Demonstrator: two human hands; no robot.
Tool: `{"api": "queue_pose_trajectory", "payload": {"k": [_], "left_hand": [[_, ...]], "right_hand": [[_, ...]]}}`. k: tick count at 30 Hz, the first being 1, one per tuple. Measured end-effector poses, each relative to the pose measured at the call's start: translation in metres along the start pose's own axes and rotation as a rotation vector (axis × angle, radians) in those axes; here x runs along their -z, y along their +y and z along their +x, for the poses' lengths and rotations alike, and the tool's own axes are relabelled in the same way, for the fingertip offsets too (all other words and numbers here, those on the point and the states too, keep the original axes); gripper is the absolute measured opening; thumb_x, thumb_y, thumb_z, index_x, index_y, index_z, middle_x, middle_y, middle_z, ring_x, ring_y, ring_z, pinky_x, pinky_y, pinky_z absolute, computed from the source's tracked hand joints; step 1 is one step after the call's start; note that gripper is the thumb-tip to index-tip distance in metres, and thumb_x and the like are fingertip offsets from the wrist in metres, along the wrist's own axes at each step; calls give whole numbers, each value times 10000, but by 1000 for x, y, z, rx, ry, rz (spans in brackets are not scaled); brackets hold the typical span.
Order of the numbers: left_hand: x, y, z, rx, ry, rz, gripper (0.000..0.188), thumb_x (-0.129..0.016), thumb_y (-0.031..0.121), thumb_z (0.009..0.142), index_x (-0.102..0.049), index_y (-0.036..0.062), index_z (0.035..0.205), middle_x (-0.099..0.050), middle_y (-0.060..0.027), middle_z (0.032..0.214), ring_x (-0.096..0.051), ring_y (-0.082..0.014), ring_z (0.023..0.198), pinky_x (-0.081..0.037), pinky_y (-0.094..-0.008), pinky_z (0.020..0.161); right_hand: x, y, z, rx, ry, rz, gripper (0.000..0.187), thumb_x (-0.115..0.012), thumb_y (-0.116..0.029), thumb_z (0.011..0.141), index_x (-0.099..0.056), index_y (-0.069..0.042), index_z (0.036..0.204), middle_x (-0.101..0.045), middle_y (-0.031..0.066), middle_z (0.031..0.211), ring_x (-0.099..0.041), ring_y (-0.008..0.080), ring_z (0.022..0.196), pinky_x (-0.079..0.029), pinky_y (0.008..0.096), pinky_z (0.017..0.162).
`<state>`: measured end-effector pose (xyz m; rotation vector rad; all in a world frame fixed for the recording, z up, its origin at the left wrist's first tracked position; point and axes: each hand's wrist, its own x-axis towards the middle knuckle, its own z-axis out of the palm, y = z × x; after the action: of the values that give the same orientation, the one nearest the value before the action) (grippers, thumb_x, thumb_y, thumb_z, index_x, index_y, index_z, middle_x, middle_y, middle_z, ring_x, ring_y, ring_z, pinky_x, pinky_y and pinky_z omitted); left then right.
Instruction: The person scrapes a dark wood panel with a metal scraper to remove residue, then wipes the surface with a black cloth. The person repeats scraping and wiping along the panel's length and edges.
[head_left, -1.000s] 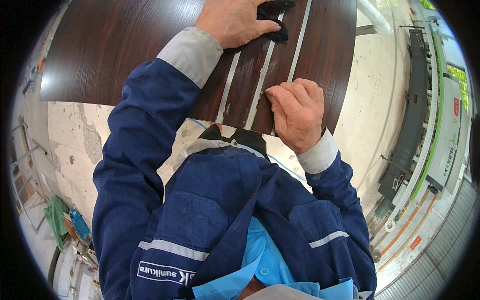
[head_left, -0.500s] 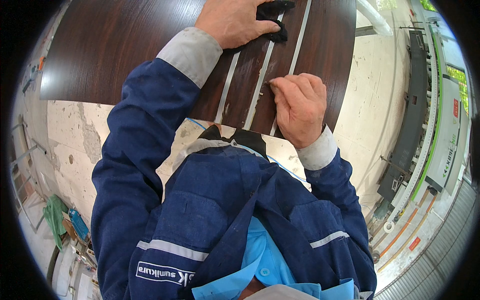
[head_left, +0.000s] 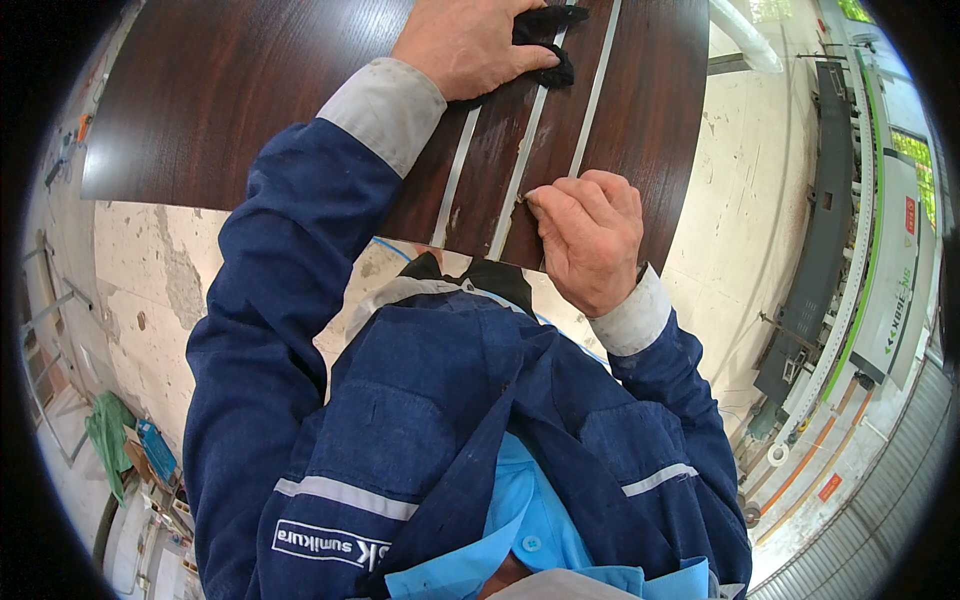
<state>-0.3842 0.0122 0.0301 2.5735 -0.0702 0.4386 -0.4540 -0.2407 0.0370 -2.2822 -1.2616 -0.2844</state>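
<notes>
White boxed lettering [head_left: 330, 545] marks the navy jacket [head_left: 390, 430], while dark lettering [head_left: 897, 312] and a red label [head_left: 911, 215] mark the pale machine panel [head_left: 893, 345].

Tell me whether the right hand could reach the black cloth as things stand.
Probably yes: the right hand is at the same dark panel and nothing visible stands between it and the black cloth, though the left hand covers part of that.

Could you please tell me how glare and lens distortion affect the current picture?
Head view: pale glare lies on the left part of the dark wood-grain panel; head view: the fisheye lens bows the long green-edged machine at right; head view: the right hand looks reasonably sharp.
</notes>
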Motion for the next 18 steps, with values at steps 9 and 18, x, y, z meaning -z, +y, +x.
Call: {"api": "queue_pose_trajectory", "payload": {"k": [9, 18], "left_hand": [[0, -1, -1, 1, 0, -17, 535, -808, 403, 895, -741, 27, 1270, -613, -225, 1455, -512, -395, 1411, -351, -497, 1216], [6, 1, -3, -7, -4, -15, 520, -799, 411, 892, -746, 31, 1242, -633, -203, 1397, -540, -386, 1359, -370, -495, 1189]], "right_hand": [[-2, -2, 0, -11, 18, -16, 168, -799, -28, 855, -789, -87, 1011, -746, 52, 981, -634, 283, 977, -470, 422, 835], [-1, -7, -7, 42, -17, -19, 225, -792, -51, 818, -778, -124, 1031, -739, 15, 984, -625, 248, 1029, -449, 408, 844]]}}
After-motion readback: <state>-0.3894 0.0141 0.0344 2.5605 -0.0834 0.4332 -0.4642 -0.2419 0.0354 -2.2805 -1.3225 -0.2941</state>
